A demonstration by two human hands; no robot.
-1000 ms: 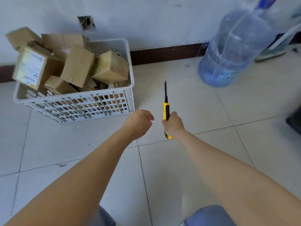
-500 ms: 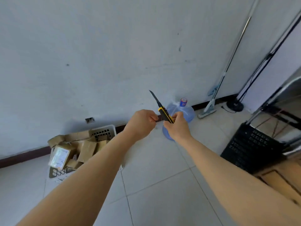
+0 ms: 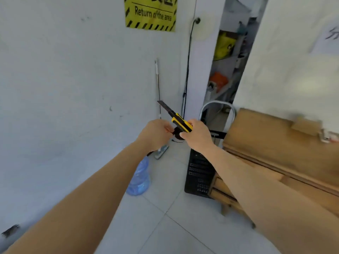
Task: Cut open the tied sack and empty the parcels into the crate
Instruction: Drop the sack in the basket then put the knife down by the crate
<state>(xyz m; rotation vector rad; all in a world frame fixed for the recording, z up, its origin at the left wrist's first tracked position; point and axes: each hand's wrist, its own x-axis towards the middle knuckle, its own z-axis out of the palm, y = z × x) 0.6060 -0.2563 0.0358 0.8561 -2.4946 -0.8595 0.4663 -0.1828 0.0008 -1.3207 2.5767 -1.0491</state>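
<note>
My right hand point(image 3: 197, 135) grips a yellow and black utility knife point(image 3: 180, 122) at chest height, its dark blade extended and pointing up to the left. My left hand point(image 3: 156, 134) is right beside it with curled fingers, its fingertips close to the knife's handle; whether they touch it is unclear. The crate, the parcels and the sack are out of view.
A blue water jug point(image 3: 139, 178) stands on the tiled floor by the white wall. A black perforated crate point(image 3: 200, 173) sits beside a wooden cabinet point(image 3: 275, 143) on the right. A mop point(image 3: 159, 107) and a black cable point(image 3: 187, 70) run along the wall corner.
The view has swung up and to the right, so the white crate of parcels has left the frame. Both hands stay raised together, the left one closing in on the knife.
</note>
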